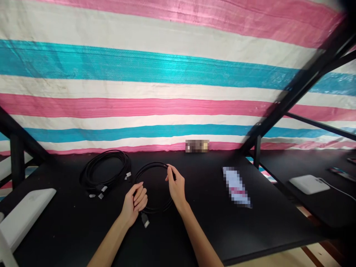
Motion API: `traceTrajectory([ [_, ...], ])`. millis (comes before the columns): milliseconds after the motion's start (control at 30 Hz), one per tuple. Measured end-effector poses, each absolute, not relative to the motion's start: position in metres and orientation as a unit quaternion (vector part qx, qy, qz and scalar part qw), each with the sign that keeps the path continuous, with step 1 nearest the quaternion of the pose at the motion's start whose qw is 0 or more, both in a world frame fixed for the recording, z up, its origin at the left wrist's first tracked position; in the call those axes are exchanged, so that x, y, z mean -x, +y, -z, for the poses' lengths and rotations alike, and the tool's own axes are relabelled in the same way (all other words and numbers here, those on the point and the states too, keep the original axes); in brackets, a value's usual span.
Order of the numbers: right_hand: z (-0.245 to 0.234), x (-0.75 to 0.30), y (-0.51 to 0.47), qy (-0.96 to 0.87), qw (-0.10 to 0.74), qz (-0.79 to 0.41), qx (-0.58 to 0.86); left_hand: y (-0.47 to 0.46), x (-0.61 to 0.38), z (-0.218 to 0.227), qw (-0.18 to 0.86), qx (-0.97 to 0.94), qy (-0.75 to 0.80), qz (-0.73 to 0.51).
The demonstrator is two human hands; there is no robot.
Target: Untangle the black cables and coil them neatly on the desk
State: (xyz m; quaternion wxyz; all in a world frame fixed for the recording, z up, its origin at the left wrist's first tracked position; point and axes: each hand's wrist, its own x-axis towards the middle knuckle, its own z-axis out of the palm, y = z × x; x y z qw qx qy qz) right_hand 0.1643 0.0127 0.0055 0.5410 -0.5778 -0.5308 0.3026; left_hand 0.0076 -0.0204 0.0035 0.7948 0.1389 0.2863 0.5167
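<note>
While the two hands sit apart on opposite sides of one loop, left hand (pixel 135 198) has fingers curled in, closed on the left side of the black cable coil (pixel 154 163). Right hand (pixel 175 183) pinches its upper right, thumb against fingers. Coil's at mid-desktop (pixel 205 230); can't tell if it's resting or lifted. Plug (pixel 145 220) sticks out just below left hand. Second cable bundle (pixel 86 174) lies nearby, left.

Right of right hand (pixel 176 185): passable strip of black tabletop (pixel 204 193), up to blurred packet (pixel 236 187). Ahead-left of left hand (pixel 135 201): coiled cables (pixel 86 175) in way, white slab (pixel 30 215) farther left. Between hands: held cable loop (pixel 157 163) bars passage. Beyond both: striped sheet (pixel 152 107) blocks.
</note>
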Motion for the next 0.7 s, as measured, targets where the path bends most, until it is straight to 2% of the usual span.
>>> traceTrajectory([
  [700, -0.015, -0.165, 0.009, -0.513, 0.58, -0.319, 0.547, -0.017, -0.007, -0.004, 0.778, -0.19, 0.276, -0.532],
])
